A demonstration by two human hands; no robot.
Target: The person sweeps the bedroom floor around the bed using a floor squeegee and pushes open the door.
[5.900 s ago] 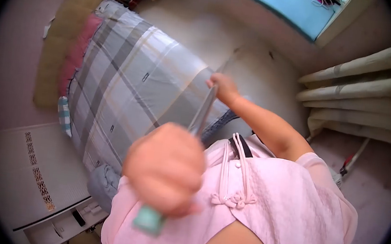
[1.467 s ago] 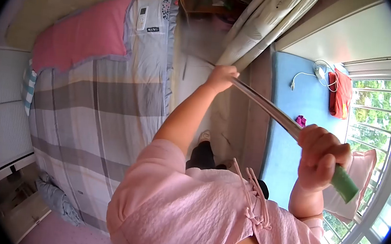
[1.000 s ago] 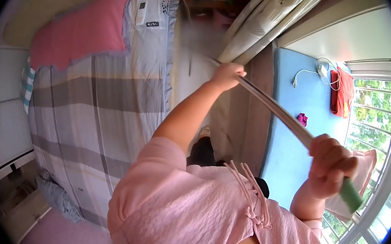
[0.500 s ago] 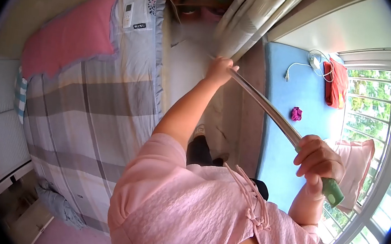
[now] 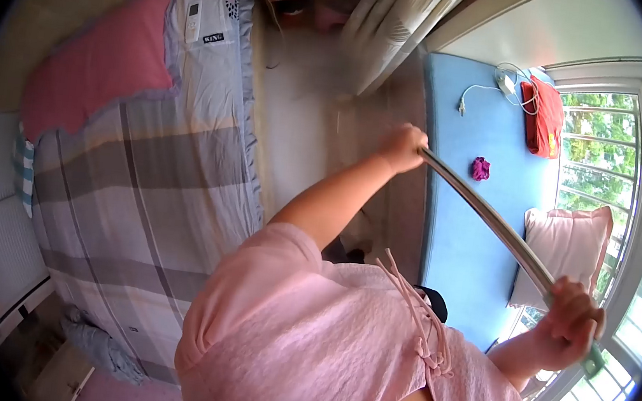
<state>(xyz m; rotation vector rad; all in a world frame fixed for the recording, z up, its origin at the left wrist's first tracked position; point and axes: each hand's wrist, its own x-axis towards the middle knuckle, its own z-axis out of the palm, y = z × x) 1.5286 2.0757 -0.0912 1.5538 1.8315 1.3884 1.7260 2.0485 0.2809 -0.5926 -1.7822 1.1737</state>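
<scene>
A shiny metal pole [image 5: 491,218] slants across the view over the blue surface. My left hand [image 5: 403,148] is wrapped round its lower part, at my arm's full reach. Near its top my right hand [image 5: 574,325] grips it, just above my pink sleeve's side, with the green end cap [image 5: 594,361] sticking out past the fingers. Beyond my left hand the far end of the pole is blurred over the floor, and I cannot make out what is on it.
A bed with a plaid sheet [image 5: 175,177], a pink pillow [image 5: 109,61] and a white remote [image 5: 193,21] lies left. To the right, a blue padded ledge [image 5: 450,237] holds a red cloth [image 5: 542,118], cable, purple scrunchie [image 5: 481,169] and pale cushion [image 5: 566,246]. A curtain [image 5: 393,36] hangs ahead.
Since the oldest frame my hands have swapped places on the pole, and the view has turned toward the window. In the last half second both hands have moved right and down with the pole.
</scene>
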